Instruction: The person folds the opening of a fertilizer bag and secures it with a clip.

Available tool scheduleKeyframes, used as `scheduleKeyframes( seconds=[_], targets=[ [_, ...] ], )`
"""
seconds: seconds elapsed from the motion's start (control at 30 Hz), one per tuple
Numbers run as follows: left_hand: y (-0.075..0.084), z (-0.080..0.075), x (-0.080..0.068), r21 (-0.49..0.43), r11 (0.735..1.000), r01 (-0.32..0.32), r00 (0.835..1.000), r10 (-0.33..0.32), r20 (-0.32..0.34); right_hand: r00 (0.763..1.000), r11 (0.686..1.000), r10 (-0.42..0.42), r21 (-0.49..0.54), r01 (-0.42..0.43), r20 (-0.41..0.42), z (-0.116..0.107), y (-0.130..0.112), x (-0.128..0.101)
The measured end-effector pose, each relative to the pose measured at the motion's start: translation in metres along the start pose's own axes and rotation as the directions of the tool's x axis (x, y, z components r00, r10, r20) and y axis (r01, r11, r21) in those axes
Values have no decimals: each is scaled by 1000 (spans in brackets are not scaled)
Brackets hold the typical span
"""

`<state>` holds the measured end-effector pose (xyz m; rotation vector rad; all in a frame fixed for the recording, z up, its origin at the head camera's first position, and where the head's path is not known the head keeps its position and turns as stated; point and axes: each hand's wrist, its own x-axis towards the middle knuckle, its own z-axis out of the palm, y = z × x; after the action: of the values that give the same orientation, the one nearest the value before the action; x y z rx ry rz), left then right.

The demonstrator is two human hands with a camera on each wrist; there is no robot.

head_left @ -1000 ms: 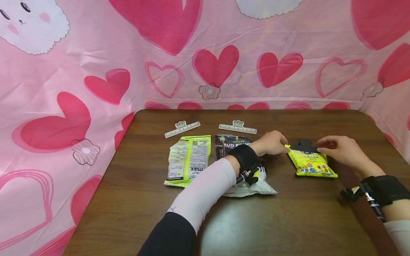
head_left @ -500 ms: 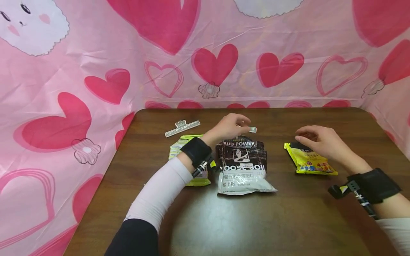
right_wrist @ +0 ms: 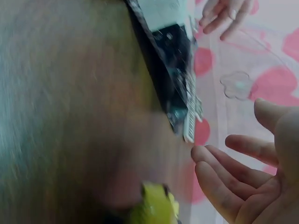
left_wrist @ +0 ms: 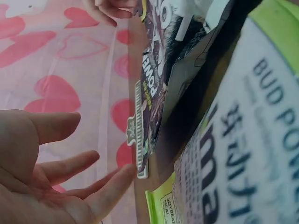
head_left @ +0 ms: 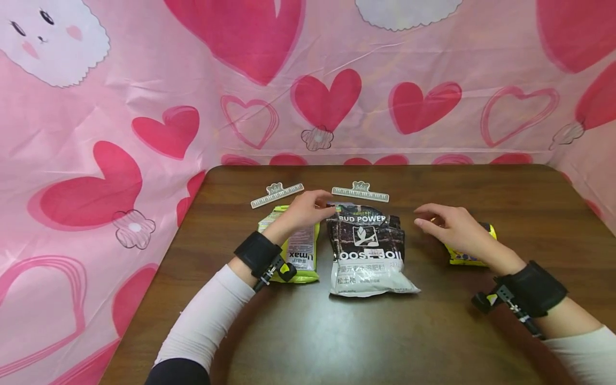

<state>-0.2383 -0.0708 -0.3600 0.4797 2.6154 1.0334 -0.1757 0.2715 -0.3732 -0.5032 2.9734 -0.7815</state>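
Note:
My left hand point(head_left: 304, 209) hovers with loosely bent, unoccupied fingers over the top of a lime-green printed bag point(head_left: 303, 255). Its fingertips come close to the upper left corner of a black-and-white fertilizer bag point(head_left: 368, 256) marked "BUD POWER" and "LOOSE SOIL". To the right, my right hand point(head_left: 452, 227) is held with fingers and thumb apart, nothing between them. It overlaps a small yellow bag point(head_left: 466, 260) in the head view and hides most of it. In the left wrist view, the left fingers point(left_wrist: 110, 186) spread beside the bags.
Two pale seal clips with ruler-like bars, one on the left point(head_left: 277, 195) and one on the right point(head_left: 361, 192), lie behind the bags. The brown wooden table point(head_left: 375, 342) ends at a pink heart-print cloth point(head_left: 423, 48) hanging behind and beside it.
Both hands have come away from the yellow bag with its black clip. The left hand has moved left, past the fertilizer bag to the green one; the right hand has moved left a little.

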Motion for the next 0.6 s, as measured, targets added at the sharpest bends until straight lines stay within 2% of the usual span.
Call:
scheduleKeyframes(
  seconds=[0.17, 0.33, 0.47, 0.6],
  targets=[
    [0, 6, -1, 64, 998, 13, 1000, -14, 18, 998, 1000, 15, 24, -17, 58, 15, -4, 5],
    [-4, 11, 0, 127, 992, 13, 1000, -14, 6, 994, 998, 32, 51, -37, 107, 27, -5, 8],
    [-7, 15, 0, 115, 992, 58, 998, -59, 7, 989, 988, 77, 121, -93, 127, 33, -6, 9],
    [-10, 19, 0, 85, 992, 95, 995, -96, 9, 974, 954, 132, 244, -175, 182, 37, -8, 12]
  ],
)
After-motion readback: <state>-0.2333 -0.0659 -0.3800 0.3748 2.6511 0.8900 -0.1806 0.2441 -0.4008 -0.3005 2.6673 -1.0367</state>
